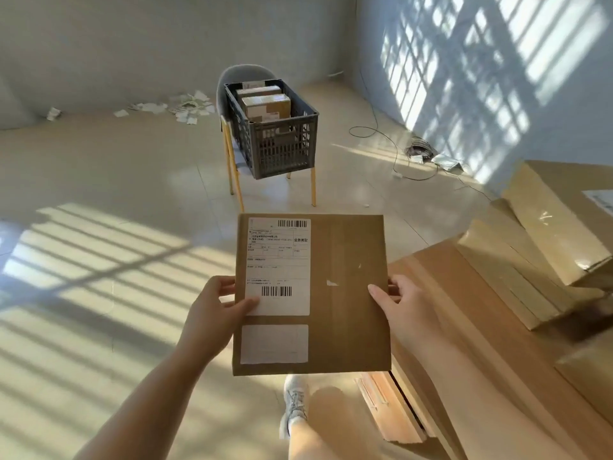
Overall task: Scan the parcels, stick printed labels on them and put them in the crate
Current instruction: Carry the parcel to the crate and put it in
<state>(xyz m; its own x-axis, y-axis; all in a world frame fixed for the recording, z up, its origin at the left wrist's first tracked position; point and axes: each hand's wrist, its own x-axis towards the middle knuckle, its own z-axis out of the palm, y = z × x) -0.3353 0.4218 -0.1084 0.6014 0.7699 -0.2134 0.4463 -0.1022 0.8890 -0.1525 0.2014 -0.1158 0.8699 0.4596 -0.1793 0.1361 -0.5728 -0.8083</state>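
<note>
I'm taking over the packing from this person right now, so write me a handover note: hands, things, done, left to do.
Left hand and right hand each grip a side edge of the flat brown cardboard parcel.
Its white printed label is on.
The dark grey plastic crate on the yellow-legged chair ahead holds brown boxes.
Left: put this parcel in; stacked cardboard boxes at right may follow.

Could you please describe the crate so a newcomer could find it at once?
Near the far wall stands a grey chair with yellow legs. The crate sits on its seat. It alone is dark latticed plastic; the other boxes are brown cardboard.
</note>
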